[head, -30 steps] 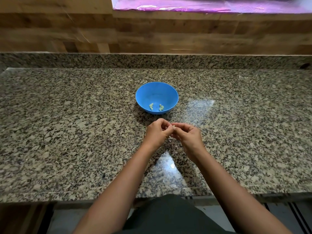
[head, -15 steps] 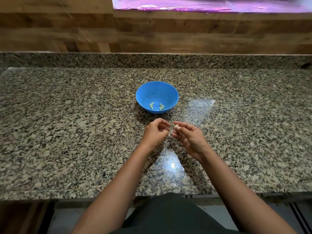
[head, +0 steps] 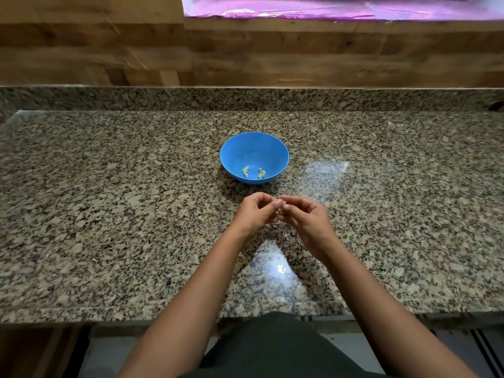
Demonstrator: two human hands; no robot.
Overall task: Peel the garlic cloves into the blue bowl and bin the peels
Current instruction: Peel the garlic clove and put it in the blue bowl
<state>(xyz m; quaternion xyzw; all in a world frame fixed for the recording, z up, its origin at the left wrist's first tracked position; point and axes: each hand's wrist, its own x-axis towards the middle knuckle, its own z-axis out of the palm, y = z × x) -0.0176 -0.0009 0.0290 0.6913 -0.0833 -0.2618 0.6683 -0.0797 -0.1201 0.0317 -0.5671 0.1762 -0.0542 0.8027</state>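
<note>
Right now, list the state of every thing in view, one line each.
Round blue plastic bowl: upright, uncovered.
Pale peeled garlic cloves: loose in the bowl's bottom.
Left hand: fingers curled, pinching a small, mostly hidden garlic clove.
Right hand: pinching the same clove.

I see a bright blue bowl (head: 254,148) holding pale yellow-green garlic cloves (head: 245,171). The surface (head: 109,186) is speckled granite, beige flecked with black and grey, with white glare patches. The wall (head: 245,50) is brown wood-grain planks under a glossy pink-magenta sheet (head: 327,9). Between my fingers (head: 289,199) a garlic clove (head: 279,202) shows pale cream. My garment (head: 272,347) is dark greenish-black.
</note>
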